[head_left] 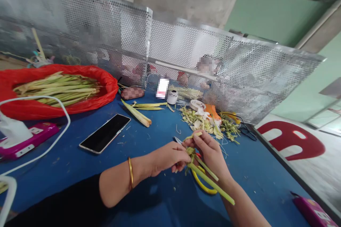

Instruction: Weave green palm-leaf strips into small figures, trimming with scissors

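Note:
My left hand [176, 156], with a gold bangle at its wrist, is closed around a knotted bunch of green plant stalks [213, 186]. Two cut stalk ends stick out from the knot toward the lower right. The fingers of my right hand [210, 150] pinch a pale green strip [196, 134] at the top of the bunch. Beneath both hands lies a pair of scissors with yellow handles [205, 187]; the blade tip shows to the left of the strip, and the hands hide its middle.
At left, a red plastic bag [108, 104] holds many stalks, near a purple power strip [44, 134] with a white cable. A phone [105, 133] and loose stalks [137, 113] lie mid-table. Plant scraps [197, 118] sit before a perforated metal screen [183, 44]; people are behind it.

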{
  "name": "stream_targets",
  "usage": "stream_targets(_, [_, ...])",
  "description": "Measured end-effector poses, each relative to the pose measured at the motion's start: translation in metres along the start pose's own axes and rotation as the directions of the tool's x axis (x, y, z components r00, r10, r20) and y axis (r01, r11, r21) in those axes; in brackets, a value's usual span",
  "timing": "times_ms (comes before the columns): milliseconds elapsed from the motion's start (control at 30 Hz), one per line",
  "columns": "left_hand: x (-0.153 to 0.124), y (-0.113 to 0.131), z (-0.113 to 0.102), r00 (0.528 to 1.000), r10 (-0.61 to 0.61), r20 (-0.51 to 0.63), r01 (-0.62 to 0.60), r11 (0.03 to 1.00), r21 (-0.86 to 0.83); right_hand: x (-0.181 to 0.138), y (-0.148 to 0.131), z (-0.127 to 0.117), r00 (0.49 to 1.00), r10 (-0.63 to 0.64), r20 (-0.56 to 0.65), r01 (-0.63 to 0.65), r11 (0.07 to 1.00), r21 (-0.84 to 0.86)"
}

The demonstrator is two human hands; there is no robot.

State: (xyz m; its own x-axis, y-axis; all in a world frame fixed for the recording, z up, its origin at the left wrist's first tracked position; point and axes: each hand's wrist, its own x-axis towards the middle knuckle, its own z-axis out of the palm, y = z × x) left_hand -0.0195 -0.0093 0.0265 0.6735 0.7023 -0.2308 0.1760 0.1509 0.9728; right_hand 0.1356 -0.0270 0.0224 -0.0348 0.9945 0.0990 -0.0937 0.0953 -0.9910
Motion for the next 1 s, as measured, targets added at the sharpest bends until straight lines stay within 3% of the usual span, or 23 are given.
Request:
stream_targets(233, [0.005, -0.008, 0.001, 0.998, -0.049, 0.036, 0.057, 0.958, -0.280, 0.001, 0.004, 0.006, 0.991, 0.075, 0.111, -0.110, 0.931, 0.348])
stream_targets(333, [0.005, -0.010, 0.001, 0.996, -0.069, 0.056, 0.084, 0.933, -0.349, 0.003, 0.007, 0.005, 0.984, 0.068, 0.166, -0.127, 0.917, 0.378])
stream_targets(400, [0.004, -0.007, 0.001, 0.998, -0.056, -0.020, 0.047, 0.943, -0.330, 0.006, 0.005, -0.001, 0.983, 0.075, 0.168, -0.129, 0.931, 0.340])
stream_targets(500, [0.003, -0.002, 0.000, 0.981, 0.000, -0.196, -0.036, 0.983, -0.181, 0.009, -0.004, -0.016, 0.983, 0.098, 0.155, -0.122, 0.980, 0.156])
stream_targets(600, [0.002, 0.002, -0.002, 0.945, 0.080, -0.318, -0.101, 0.993, -0.052, 0.009, -0.015, -0.029, 0.954, 0.163, 0.252, -0.126, 0.980, -0.156])
stream_targets(700, [0.002, 0.002, -0.004, 0.937, 0.075, -0.341, -0.079, 0.997, 0.003, 0.008, -0.019, -0.031, 0.922, 0.250, 0.294, -0.126, 0.916, -0.381])
stream_targets(800, [0.003, 0.002, -0.006, 0.942, 0.045, -0.333, -0.050, 0.999, -0.007, 0.008, -0.015, -0.027, 0.926, 0.264, 0.270, -0.095, 0.855, -0.510])
stream_targets(867, [0.003, 0.002, -0.007, 0.946, 0.040, -0.322, -0.058, 0.997, -0.048, 0.009, -0.012, -0.026, 0.936, 0.208, 0.284, -0.006, 0.816, -0.578])
stream_targets(933, [0.003, 0.001, -0.008, 0.955, 0.034, -0.294, -0.065, 0.993, -0.097, 0.011, -0.012, -0.027, 0.951, 0.052, 0.304, 0.168, 0.739, -0.652])
stream_targets(1000, [0.003, 0.001, -0.009, 0.961, 0.017, -0.277, -0.057, 0.989, -0.137, 0.012, -0.014, -0.028, 0.924, -0.177, 0.339, 0.379, 0.538, -0.753])
